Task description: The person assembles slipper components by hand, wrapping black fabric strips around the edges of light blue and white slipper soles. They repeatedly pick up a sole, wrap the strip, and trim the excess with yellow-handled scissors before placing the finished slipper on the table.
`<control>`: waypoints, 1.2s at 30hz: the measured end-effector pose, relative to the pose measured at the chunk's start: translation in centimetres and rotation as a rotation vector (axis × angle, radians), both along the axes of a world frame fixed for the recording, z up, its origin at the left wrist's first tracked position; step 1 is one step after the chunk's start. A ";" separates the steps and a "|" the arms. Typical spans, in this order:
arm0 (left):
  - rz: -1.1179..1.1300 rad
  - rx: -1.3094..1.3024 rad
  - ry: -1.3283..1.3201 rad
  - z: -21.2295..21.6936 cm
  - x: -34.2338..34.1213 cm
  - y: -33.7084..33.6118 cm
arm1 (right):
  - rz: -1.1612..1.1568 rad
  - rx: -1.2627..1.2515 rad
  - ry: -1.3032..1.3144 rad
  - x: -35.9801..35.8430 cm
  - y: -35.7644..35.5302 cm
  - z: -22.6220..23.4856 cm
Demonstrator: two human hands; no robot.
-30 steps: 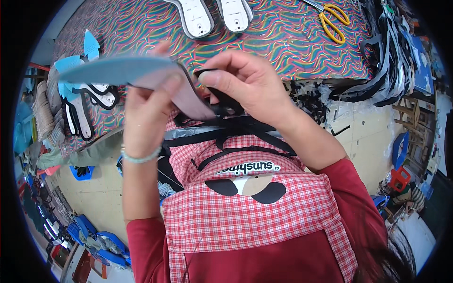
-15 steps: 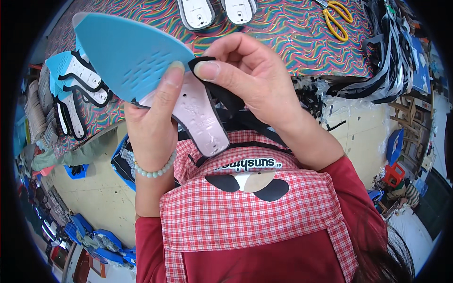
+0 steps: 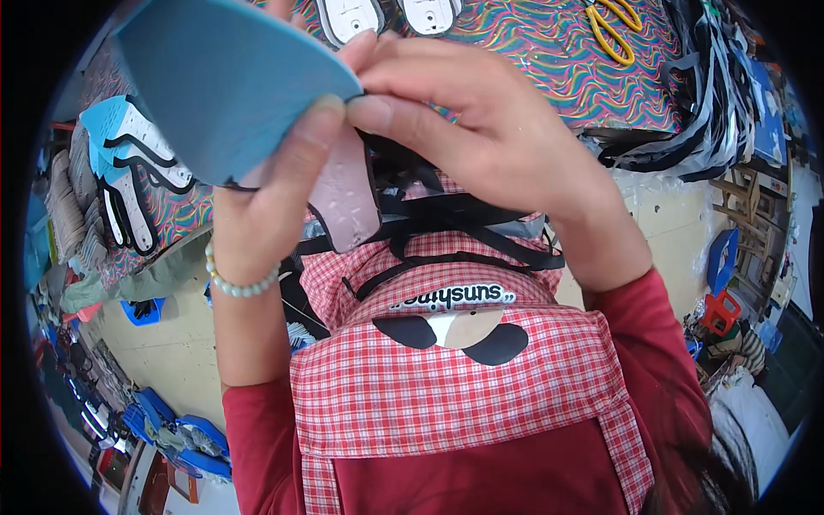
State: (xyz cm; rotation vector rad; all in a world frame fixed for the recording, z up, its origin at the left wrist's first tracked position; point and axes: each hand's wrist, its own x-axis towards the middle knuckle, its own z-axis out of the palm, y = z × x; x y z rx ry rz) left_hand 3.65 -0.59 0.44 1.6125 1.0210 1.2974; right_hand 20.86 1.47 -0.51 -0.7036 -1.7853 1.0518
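"What does the left hand have?"

"A flat sole-shaped piece, with a broad blue front and a narrow pale pink heel, pinched under the thumb – in the air before the person's body."

"And the right hand?"

"Thumb and fingers pinch its edge, just beside the left thumb; whether any black strip is caught there too, I cannot tell."

"Below them?"

"Long black strips, near the red-and-white checked apron."

"Beyond?"

"A wavy-patterned multicoloured table cover, bearing two white soles edged in black, yellow-handled scissors and – at the left – clustered blue-and-white pieces"
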 end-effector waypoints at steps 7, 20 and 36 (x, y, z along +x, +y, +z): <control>0.146 -0.119 -0.478 1.7 -0.1 -0.8 | 0.019 -0.677 0.412 -2.6 -2.9 1.1; 0.068 -0.214 -0.267 0.4 1.8 1.1 | -0.378 0.088 -0.115 -1.4 -2.1 -1.4; -0.281 -0.396 -0.607 -0.3 -0.3 0.4 | 0.013 -0.380 0.192 0.0 -0.2 1.2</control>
